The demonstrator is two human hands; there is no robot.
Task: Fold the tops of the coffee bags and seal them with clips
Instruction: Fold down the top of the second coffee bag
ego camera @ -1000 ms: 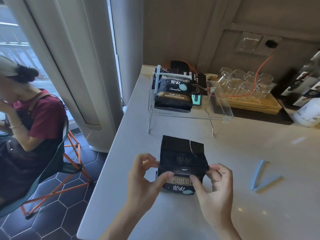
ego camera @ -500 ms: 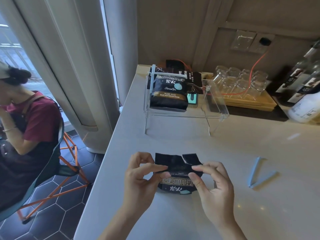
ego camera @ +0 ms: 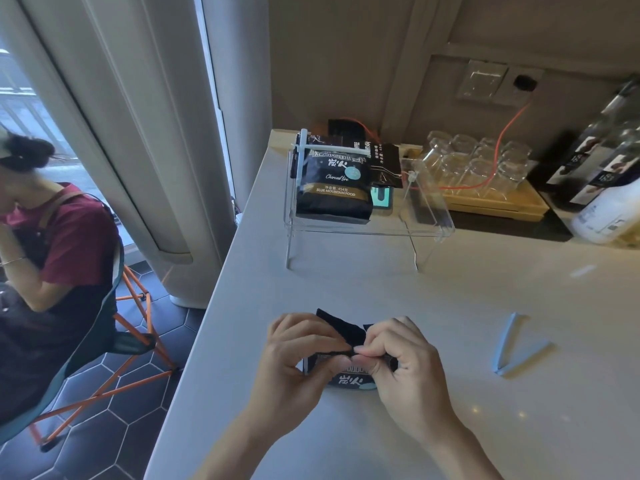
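A black coffee bag (ego camera: 349, 379) stands on the white counter (ego camera: 415, 299) in front of me. Its top flap (ego camera: 341, 325) is bent down toward me. My left hand (ego camera: 294, 362) and my right hand (ego camera: 405, 368) pinch the folded top edge, thumbs and forefingers meeting near the middle. They hide most of the bag. A light blue sealing clip (ego camera: 516, 344) lies open in a V to the right, apart from both hands. Another black coffee bag (ego camera: 332, 188), with a white clip (ego camera: 329, 148) across its top, lies on a clear acrylic shelf (ego camera: 429, 230) further back.
A wooden tray (ego camera: 498, 204) with several upturned glasses stands behind the shelf, an orange cable over it. Bottles (ego camera: 609, 202) stand at the far right. The counter's left edge drops to a dark tiled floor, where a person sits on an orange-legged chair (ego camera: 104, 341).
The bag's upright top has been folded down toward me, and both hands have closed in from its sides to pinch the fold at the middle.
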